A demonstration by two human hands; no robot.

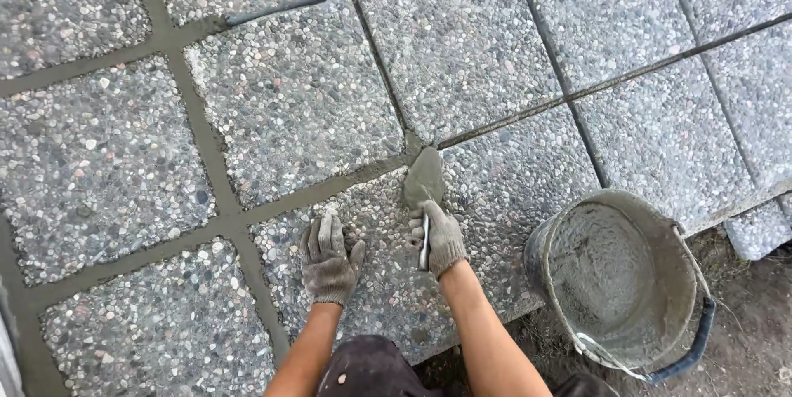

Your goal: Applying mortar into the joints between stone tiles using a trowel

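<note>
My right hand (439, 238), in a grey work glove, grips the handle of a small trowel (424, 178). Its mortar-coated blade points away from me, with the tip at the crossing of two joints between pebble-faced paving slabs (297, 96). My left hand (328, 261), also gloved, rests flat with fingers spread on the near slab, just left of the trowel. The joints to the left are filled with grey mortar (198, 121); those to the right show as dark narrow gaps.
A grey bucket (620, 277) smeared with mortar stands to the right on bare soil (751, 331) at the slabs' edge, its handle hanging down the near side. A loose slab piece (759, 228) lies beyond it. My dark-clad knee is at the bottom.
</note>
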